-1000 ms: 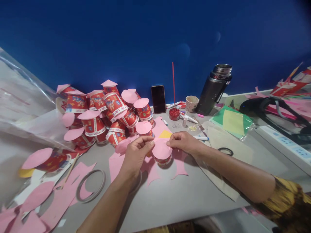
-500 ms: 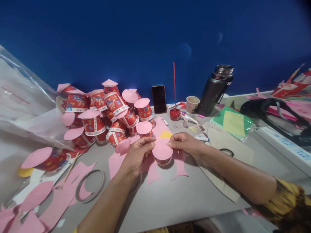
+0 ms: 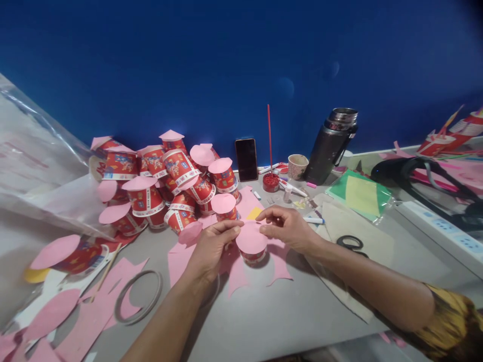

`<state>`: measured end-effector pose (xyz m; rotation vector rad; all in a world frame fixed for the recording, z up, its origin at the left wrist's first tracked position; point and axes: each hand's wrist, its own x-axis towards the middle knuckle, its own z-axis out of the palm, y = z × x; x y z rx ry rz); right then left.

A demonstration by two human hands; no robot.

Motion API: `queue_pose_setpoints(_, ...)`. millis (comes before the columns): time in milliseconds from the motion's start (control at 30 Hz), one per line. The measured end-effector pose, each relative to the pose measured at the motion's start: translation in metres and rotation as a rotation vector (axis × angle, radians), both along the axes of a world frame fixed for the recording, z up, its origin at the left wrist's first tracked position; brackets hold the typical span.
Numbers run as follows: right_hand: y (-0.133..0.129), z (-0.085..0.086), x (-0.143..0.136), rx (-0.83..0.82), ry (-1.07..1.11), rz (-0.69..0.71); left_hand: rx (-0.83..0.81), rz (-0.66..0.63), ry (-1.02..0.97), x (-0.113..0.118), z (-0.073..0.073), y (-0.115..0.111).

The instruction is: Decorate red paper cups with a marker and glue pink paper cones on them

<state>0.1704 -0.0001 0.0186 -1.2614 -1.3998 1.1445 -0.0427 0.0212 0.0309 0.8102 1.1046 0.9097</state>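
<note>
A pink paper disc (image 3: pixel 252 239) lies on top of an upside-down red paper cup (image 3: pixel 252 257) at the middle of the table. My left hand (image 3: pixel 213 244) pinches the disc's left edge between thumb and fingers. On the right edge, my right hand (image 3: pixel 283 229) has its thumb and finger closed at the rim. Just behind stands another red cup with a pink disc (image 3: pixel 223 203) on it. Cut pink paper (image 3: pixel 279 264) lies beneath and around the cup.
Many red cups with pink tops (image 3: pixel 143 196) are piled at the left. A tape roll (image 3: pixel 138 297) lies front left. Behind stand a phone (image 3: pixel 246 160), red pot (image 3: pixel 270 182) and black flask (image 3: pixel 328 146). Scissors (image 3: pixel 350 243) and a power strip (image 3: pixel 445 226) lie right.
The view has shifted a little, so things sit slightly lower. My right index finger has lifted slightly off the disc's edge. The scissors' handles show more beside my right forearm.
</note>
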Motion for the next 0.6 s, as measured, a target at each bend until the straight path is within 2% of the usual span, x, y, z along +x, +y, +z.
queue_pose_setpoints(100,-0.002,-0.004,0.001,0.123,-0.097,-0.014,0.01,0.0,0.001,0.0,0.0,0.0)
queue_pose_setpoints(367,-0.003,-0.017,0.005,0.238,-0.171,0.022,0.06,-0.006,0.06,-0.003,-0.008,0.0)
queue_pose_setpoints(433,-0.004,-0.018,0.004,0.274,-0.175,0.017,0.178,-0.011,0.142,-0.003,-0.009,0.0)
queue_pose_setpoints(600,-0.005,-0.021,0.003,0.344,-0.191,0.041,0.662,-0.087,0.502,-0.01,-0.003,-0.007)
